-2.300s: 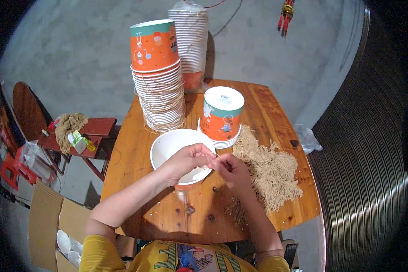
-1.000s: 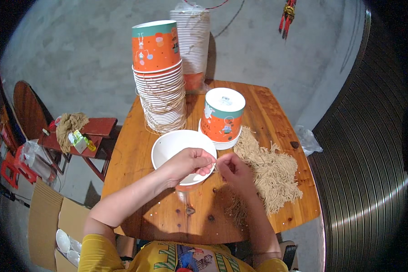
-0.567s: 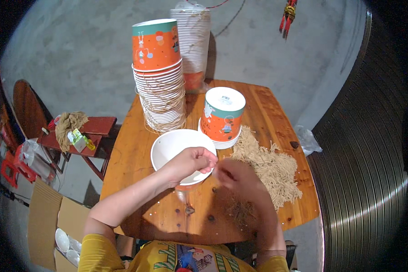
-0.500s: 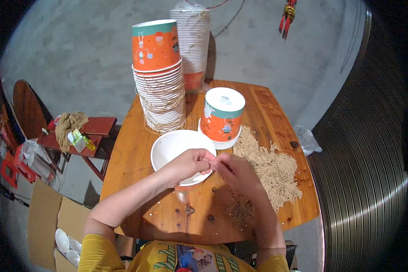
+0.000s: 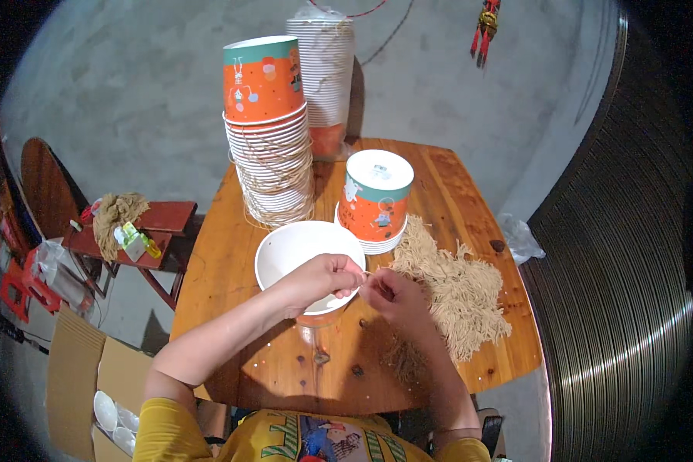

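Observation:
My left hand [image 5: 319, 280] is closed in a pinch over the right side of a white paper bowl [image 5: 286, 254], a short pale strand of string [image 5: 366, 274] at its fingertips. Close beside it, my right hand [image 5: 399, 299] has its fingers curled and pinched at the same strand, though most of what they hold is hidden. To the right lies a pile of beige string [image 5: 466, 289] in cut lengths. Beyond the bowl stands a short stack of upside-down orange and green paper buckets [image 5: 375, 208].
A tall bucket stack [image 5: 269, 165] wrapped with loops of string stands at the far left of the wooden table [image 5: 231, 308]. Behind it rises a bagged stack of buckets [image 5: 323, 73]. A red bench [image 5: 169, 215] and an open cardboard box [image 5: 77, 354] are on the left.
My right hand has moved slightly away from the left, so a small gap and the strand show between the fingertips. My left hand stays nearly in place.

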A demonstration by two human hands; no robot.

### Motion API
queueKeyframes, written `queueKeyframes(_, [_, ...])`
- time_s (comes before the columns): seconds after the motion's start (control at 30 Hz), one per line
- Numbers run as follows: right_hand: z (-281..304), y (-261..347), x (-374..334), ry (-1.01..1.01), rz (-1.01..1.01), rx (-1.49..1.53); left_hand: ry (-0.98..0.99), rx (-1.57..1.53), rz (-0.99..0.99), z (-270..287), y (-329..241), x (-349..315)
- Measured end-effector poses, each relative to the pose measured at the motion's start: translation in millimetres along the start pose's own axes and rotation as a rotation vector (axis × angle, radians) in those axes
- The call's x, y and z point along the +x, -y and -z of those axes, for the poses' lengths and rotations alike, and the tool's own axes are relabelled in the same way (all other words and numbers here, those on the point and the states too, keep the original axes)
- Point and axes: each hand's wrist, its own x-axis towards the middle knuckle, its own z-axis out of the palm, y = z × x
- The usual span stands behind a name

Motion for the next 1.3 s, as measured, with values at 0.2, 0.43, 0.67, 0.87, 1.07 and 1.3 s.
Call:
queueKeyframes(0.2, [-23, 6, -9, -0.14, 0.047, 0.136, 0.037, -0.065, 0.041, 1, -4, -3])
queueKeyframes(0.43, [-36, 19, -12, -0.263, 0.08, 0.179, -0.021, 0.015, 0.084, -6, -7, -2])
queueKeyframes(0.67, [-24, 17, -13, -0.221, 0.181, 0.218, -0.022, 0.055, 0.053, -2, -4, -3])
queueKeyframes(0.87, [-5, 6, -4, -0.223, -0.179, 0.544, -0.022, 0.113, -0.068, -3, -1, -5])
queueKeyframes(1.07, [-10, 2, 3, -0.166, 0.215, -0.083, -0.079, 0.222, -0.23, -8, -4, -9])
queueKeyframes(1.3, [-5, 14, 2, -0.189, 0.174, -0.069, -0.141, 0.205, -0.284, -6, 1, -3])
